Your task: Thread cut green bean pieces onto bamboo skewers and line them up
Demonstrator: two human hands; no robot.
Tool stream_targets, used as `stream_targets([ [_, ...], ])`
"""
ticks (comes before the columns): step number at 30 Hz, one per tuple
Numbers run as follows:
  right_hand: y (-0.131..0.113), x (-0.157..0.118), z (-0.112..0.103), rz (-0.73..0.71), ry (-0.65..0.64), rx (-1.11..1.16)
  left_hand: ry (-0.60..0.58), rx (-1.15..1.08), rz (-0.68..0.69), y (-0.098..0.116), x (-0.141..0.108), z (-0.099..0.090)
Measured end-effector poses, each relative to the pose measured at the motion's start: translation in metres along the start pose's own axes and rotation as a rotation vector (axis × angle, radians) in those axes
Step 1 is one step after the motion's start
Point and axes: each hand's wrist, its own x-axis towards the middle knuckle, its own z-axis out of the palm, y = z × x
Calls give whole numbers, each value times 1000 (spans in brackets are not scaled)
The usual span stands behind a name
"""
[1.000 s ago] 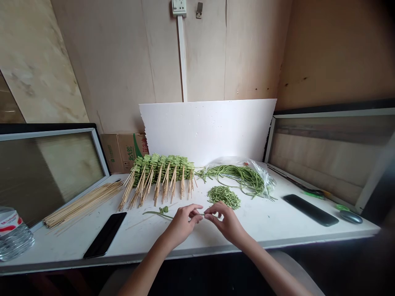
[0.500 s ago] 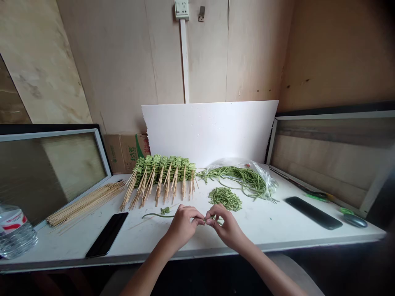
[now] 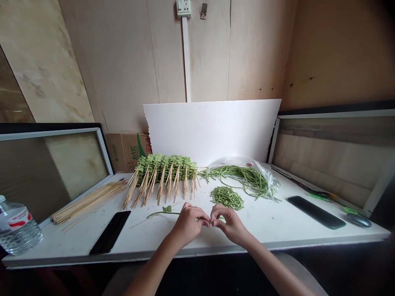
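Observation:
My left hand [image 3: 190, 222] is closed on a long green bean [image 3: 160, 213], whose tail runs left over the white table. Close beside it, my right hand [image 3: 227, 222] pinches the bean's other end, the fingertips of both hands nearly touching. Just behind the bean's tail lies a short skewer piece with bean bits [image 3: 167, 209]. A pile of cut bean pieces [image 3: 227, 197] sits behind my right hand. Farther back, long uncut beans [image 3: 247, 176] spill from a clear plastic bag [image 3: 270, 179]. Skewered beans [image 3: 166, 166] are stacked at the back left, sticks pointing forward.
Bare skewers [image 3: 89, 201] lie at the left, near a black phone [image 3: 110, 232] and a water bottle [image 3: 18, 226]. On the right are a dark slab-like object [image 3: 316, 212] and a mouse [image 3: 358, 220]. A white board [image 3: 212, 131] stands behind.
The view has shifted slightly, so the table's contents appear a little farther right. Both hands keep their pinch on the bean, with their fingertips slightly changed in position.

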Motion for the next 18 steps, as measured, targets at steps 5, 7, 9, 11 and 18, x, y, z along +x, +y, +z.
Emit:
stream_targets([
  [5, -10, 0, -5, -233, 133, -349, 23, -36, -32, 10, -2, -5],
  [7, -14, -1, -3, -284, 170, -387, 28, -58, -35, 13, -2, -5],
  [9, -16, -3, 3, -266, 196, -356, 30, -87, -23, 13, -2, -4],
  [11, -15, -5, 11, -181, 220, -279, 27, -124, 8, 11, -2, -1],
  [18, -4, -2, 15, 160, 196, 165, 36, -263, 11, -2, 0, 2],
])
